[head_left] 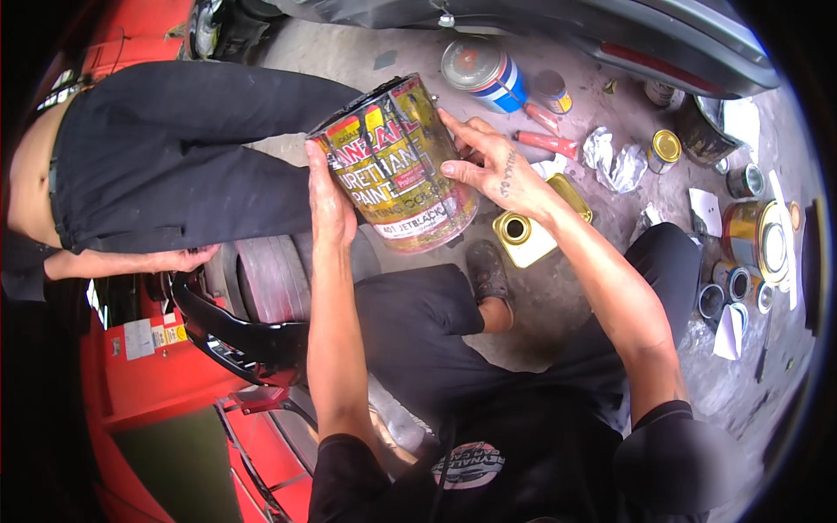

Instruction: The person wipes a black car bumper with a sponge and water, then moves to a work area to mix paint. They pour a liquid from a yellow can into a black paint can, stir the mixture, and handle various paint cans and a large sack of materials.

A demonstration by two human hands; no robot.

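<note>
I grip a large, paint-smeared yellow paint can between both hands, slightly tilted. My left hand lies along its left side, partly hidden by it. My right hand holds its right side, thumb on the front and fingers near the upper edge. Beneath my right forearm a gold rectangular tin with a round spout rests on the floor.
A co-worker in dark trousers is at my left, near a black curved part. A blue-white can, red tubes, crumpled foil and several tins lie on the floor. A grey panel spans the top.
</note>
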